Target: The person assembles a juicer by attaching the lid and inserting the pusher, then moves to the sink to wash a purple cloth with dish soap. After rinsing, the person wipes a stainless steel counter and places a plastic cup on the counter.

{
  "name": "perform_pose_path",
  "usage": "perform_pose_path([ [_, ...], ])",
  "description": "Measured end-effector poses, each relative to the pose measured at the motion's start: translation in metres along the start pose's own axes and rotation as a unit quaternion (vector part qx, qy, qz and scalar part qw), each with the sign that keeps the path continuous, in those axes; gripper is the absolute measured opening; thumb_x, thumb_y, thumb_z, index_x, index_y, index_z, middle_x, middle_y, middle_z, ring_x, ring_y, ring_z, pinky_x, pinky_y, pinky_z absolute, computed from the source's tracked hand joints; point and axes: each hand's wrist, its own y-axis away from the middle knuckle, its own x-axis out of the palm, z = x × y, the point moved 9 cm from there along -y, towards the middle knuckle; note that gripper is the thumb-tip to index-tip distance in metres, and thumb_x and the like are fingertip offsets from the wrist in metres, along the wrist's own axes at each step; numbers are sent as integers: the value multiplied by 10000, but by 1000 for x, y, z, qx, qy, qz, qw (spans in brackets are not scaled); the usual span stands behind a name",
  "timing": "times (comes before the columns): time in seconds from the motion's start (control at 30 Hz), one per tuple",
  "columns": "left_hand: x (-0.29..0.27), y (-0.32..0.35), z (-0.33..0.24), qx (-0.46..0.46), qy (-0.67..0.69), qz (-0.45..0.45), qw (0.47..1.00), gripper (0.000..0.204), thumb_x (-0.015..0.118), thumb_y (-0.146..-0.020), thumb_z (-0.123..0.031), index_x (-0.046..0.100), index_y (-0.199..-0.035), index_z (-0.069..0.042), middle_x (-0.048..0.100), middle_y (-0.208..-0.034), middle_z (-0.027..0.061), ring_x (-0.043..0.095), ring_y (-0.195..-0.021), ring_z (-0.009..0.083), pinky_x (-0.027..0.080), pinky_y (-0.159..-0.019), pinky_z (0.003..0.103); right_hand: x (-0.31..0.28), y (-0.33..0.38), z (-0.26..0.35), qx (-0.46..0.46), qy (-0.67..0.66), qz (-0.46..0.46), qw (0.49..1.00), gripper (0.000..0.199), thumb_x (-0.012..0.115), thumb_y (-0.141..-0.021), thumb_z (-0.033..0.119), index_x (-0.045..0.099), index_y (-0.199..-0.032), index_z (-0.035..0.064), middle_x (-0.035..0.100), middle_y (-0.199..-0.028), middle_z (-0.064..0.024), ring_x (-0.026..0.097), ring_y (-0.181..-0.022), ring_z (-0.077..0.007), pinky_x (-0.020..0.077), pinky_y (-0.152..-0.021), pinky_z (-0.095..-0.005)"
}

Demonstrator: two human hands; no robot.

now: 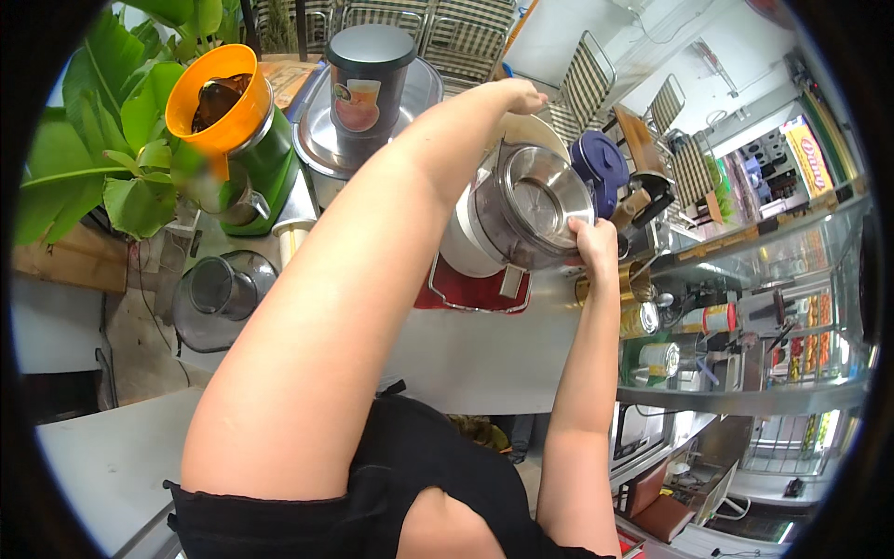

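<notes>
A juicer part, a smoky clear bowl with a steel strainer basket (538,197) inside it, stands over a white base (463,244) right of centre. My right hand (597,246) is closed on the near right edge of this juicer bowl (503,219), thumb on the rim. My left hand (517,94) is stretched far out, past the bowl's far side, near a cream round container (540,132). Its fingers are mostly hidden, and I cannot tell whether they grip anything.
Left stands a green juicer (270,177) with an orange funnel (191,126) beside leafy plants. A dark canister (371,93) sits on a steel tray (428,88). A blue lid (601,163), a red tray (438,296), cans (639,320) and a glass-sided counter (745,401) are close by.
</notes>
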Motion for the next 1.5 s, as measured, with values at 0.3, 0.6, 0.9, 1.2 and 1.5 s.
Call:
perform_pose_path([
  [0.3, 35, -19, 28, -32, -12, 130, 991, 643, 256, -894, -503, 400, -1290, -18, 400, -1332, 164, 468, -1141, 340, 428, -885, 439, 17, -9, 10, 18, 26, 23, 999, 338, 607, -744, 192, 568, -930, -88, 620, -804, -184, 633, -632, -263, 531, -433, -356],
  [0.6, 67, -26, 54, -128, 5, 278, 952, 907, 679, -626, -586, 320, -1360, -191, 309, -1395, 131, 453, -1160, 340, 430, -887, 469, 24, -33, -4, 25, 95, 12, 995, 389, 610, -736, 234, 575, -935, -99, 620, -855, -238, 636, -730, -319, 523, -598, -410],
  [0.9, 70, -25, 63, -111, -79, 318, 938, 1197, 809, -509, -511, 120, -1408, -122, 297, -1386, 176, 478, -1120, 382, 440, -902, 435, 38, -37, 10, -21, 237, 12, 971, 467, 547, -746, 302, 586, -903, -135, 590, -908, -320, 603, -891, -386, 462, -795, -397],
  [1.2, 57, -18, 49, -42, -68, 268, 960, 1187, 810, -509, -507, 142, -1403, -104, 266, -1402, 165, 471, -1129, 369, 483, -849, 416, 38, -44, 12, -43, 218, 39, 974, 436, 525, -758, 224, 495, -1042, -106, 575, -982, -313, 601, -900, -377, 481, -774, -392],
  [1.5, 66, -14, 46, -60, -47, 279, 957, 1204, 803, -494, -536, 149, -1397, -80, 264, -1404, 163, 470, -1133, 348, 488, -842, 411, 34, -27, 22, -62, 308, -21, 949, 649, 587, -768, 291, 341, -1241, -78, 524, -1110, -302, 512, -1063, -397, 392, -914, -399],
])
